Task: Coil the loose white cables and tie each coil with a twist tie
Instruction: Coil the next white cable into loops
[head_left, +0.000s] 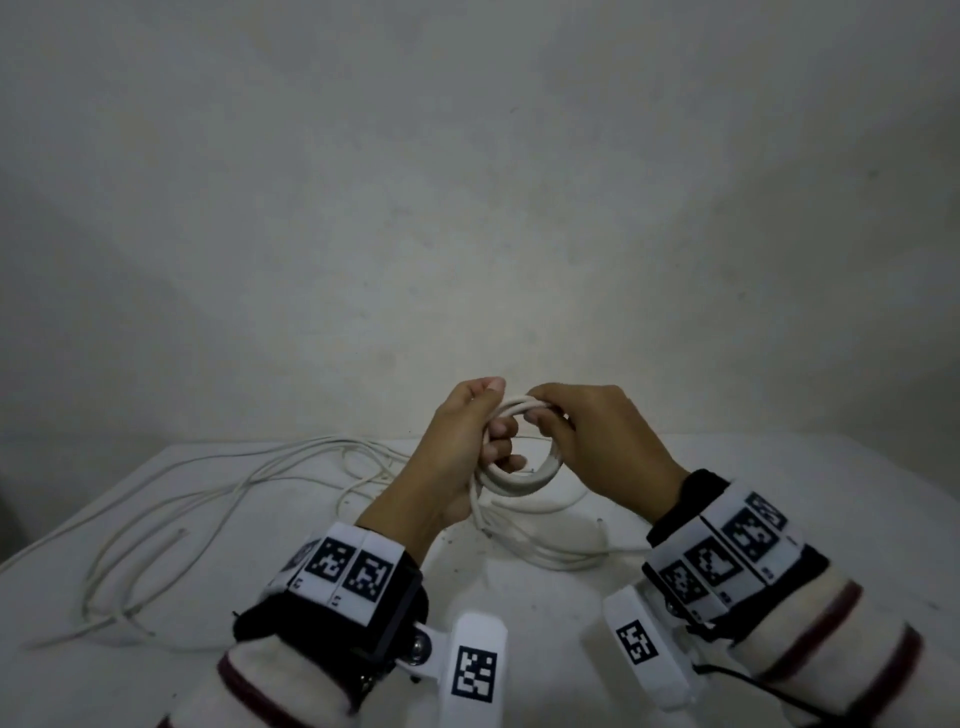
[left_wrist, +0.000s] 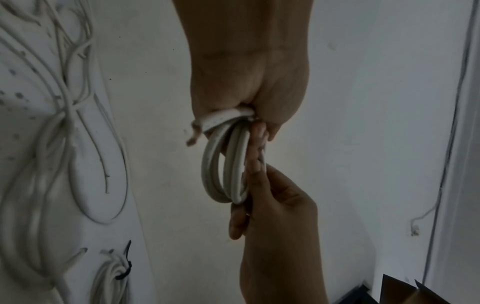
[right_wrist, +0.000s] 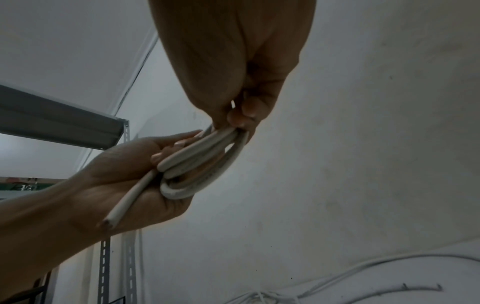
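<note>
Two hands are closed on one small coil of thick white cable, held in the air above the white table near its far edge. Left hand: fingers curled through the loops, the cut cable end lying across the palm. Right hand: the coil's top pinched between thumb and fingers. Loose white cables are spread on the table to the left. A tied bundle with a dark tie is seen in the left wrist view.
</note>
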